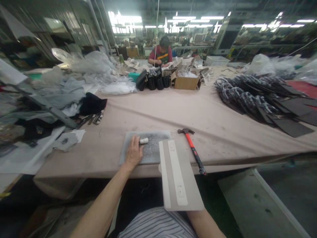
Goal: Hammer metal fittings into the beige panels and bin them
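Observation:
My left hand (134, 152) rests over a grey board (126, 145), with its fingers closed around a short white cylinder-shaped piece (144, 141). Dark crumbs lie scattered across the board's middle. A flat beige panel (192, 185) is held up in front of the table edge by my right hand, which is almost wholly hidden behind it; only the forearm shows below. Along the panel runs a pale strip (176, 172) with a small fitting near each end. Just right of the panel lies a claw hammer (192, 145) with a red and black handle.
Black bag pieces with wrapped handles (257, 102) are heaped at the right. Black bags (153, 81) and a cardboard box (187, 82) stand farther back, before a seated co-worker (162, 54). Clear plastic (96, 72) and dark cloth (92, 103) lie left, near a metal bar (47, 107).

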`<action>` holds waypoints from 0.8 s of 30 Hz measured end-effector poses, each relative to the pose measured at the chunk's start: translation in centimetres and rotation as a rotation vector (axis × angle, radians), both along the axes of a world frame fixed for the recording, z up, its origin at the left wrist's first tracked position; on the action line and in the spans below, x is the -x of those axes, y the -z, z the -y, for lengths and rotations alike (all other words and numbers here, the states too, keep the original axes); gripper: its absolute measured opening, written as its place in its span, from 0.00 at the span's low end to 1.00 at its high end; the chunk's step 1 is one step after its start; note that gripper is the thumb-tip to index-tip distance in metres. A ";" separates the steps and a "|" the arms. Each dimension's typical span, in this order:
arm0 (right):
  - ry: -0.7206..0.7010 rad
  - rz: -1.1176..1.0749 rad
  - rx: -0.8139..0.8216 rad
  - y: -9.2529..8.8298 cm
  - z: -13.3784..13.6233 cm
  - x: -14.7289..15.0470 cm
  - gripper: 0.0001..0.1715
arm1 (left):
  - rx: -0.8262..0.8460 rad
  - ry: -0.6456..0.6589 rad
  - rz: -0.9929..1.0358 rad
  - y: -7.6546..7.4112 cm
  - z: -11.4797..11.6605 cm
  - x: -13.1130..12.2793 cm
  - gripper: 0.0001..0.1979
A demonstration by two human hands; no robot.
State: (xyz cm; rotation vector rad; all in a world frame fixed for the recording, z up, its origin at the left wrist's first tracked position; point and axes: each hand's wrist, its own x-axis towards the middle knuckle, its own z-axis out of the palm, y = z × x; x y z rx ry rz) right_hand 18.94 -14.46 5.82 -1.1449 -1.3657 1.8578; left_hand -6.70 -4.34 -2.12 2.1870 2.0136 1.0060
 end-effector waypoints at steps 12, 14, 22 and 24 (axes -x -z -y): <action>-0.044 0.037 0.112 4.3 -1.2 2.0 0.24 | -0.051 -0.043 -0.004 1.4 11.5 -0.4 0.24; -0.080 0.044 0.120 4.3 -1.8 2.4 0.21 | -0.063 -0.052 0.027 0.8 10.8 -1.0 0.24; -0.078 0.051 0.121 2.9 -1.8 1.3 0.21 | 0.122 0.084 -0.006 -1.3 2.8 -1.7 0.19; -0.012 0.058 0.109 2.7 -1.6 0.1 0.21 | 0.150 0.137 -0.040 -1.7 1.6 -2.0 0.14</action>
